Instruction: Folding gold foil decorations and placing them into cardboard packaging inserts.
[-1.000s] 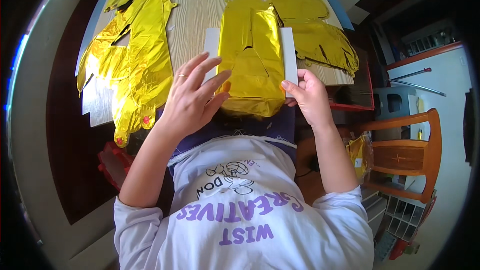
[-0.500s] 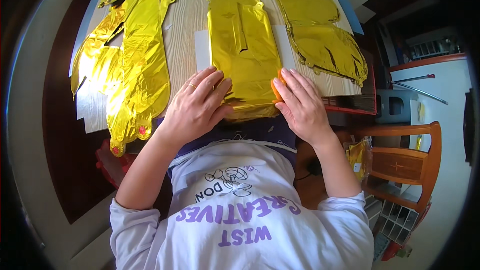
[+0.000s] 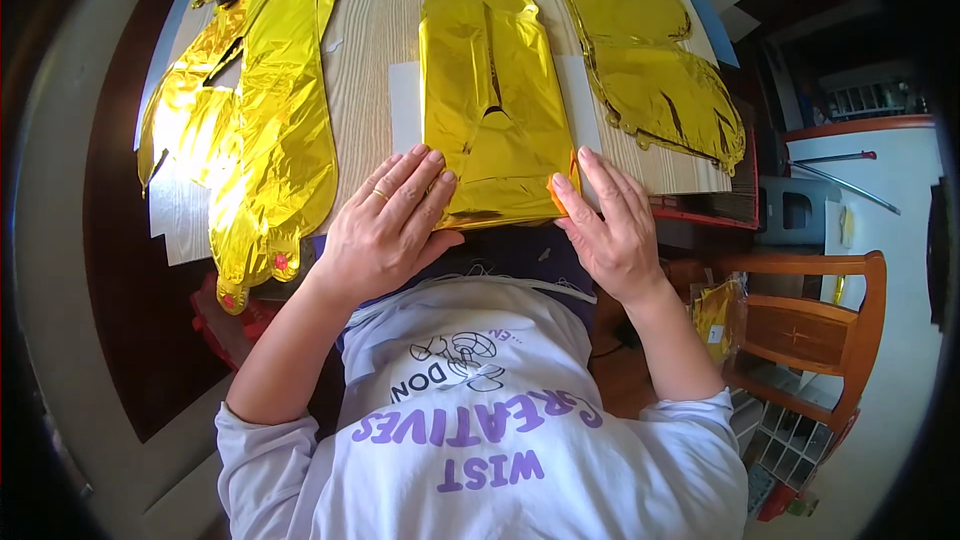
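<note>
A flat, deflated gold foil balloon [image 3: 500, 70], folded into a long panel, lies in front of me on the table. My left hand [image 3: 385, 225] rests at its near left edge, fingers stretched out and thumb apart. At the near right edge, my right hand [image 3: 612, 225] has its fingers extended and its thumb against the foil. An orange patch [image 3: 562, 190] shows beside the right thumb; I cannot tell whether it is a reflection. Part of a white sheet [image 3: 406, 105] shows from under the balloon.
More deflated gold foil balloons [image 3: 285, 110] lie along the table's left side, their lower ends hanging over its edge. Another gold foil balloon [image 3: 645, 75] lies on the right. A wooden chair [image 3: 800, 330] stands to my right, with a clear bag of gold foil [image 3: 718, 325] near it.
The foil's near end, bulging over the table edge before, now lies flatter with a crease across it. The panel has shifted slightly toward me. My right thumb and fingers are farther apart.
</note>
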{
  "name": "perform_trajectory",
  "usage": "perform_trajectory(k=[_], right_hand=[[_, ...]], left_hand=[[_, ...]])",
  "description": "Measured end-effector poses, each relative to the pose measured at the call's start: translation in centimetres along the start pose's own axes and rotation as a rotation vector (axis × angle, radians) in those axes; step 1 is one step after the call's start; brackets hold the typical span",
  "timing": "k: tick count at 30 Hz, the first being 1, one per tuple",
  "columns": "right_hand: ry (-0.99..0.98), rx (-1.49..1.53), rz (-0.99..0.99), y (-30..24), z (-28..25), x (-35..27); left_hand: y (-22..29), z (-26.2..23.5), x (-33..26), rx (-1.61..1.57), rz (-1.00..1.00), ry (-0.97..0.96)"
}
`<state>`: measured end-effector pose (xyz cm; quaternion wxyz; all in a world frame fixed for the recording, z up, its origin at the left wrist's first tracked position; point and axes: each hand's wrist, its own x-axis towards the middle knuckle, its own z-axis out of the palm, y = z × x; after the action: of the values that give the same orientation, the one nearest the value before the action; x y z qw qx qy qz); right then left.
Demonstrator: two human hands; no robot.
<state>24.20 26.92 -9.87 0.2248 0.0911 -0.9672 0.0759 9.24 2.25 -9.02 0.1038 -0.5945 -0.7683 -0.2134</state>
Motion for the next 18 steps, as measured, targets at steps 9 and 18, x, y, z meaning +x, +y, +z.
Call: perform_trajectory(k=[9, 18], right_hand=[[-0.032, -0.068, -0.017, 0.2, -0.1, 0.3], [0.087, -0.198, -0.112, 1.0, 0.8, 0.3]], left_hand=[[0.0, 0.5, -0.3, 0.074, 0.013, 0.0], [-0.1, 0.8, -0.3, 0.174, 0.068, -0.005]])
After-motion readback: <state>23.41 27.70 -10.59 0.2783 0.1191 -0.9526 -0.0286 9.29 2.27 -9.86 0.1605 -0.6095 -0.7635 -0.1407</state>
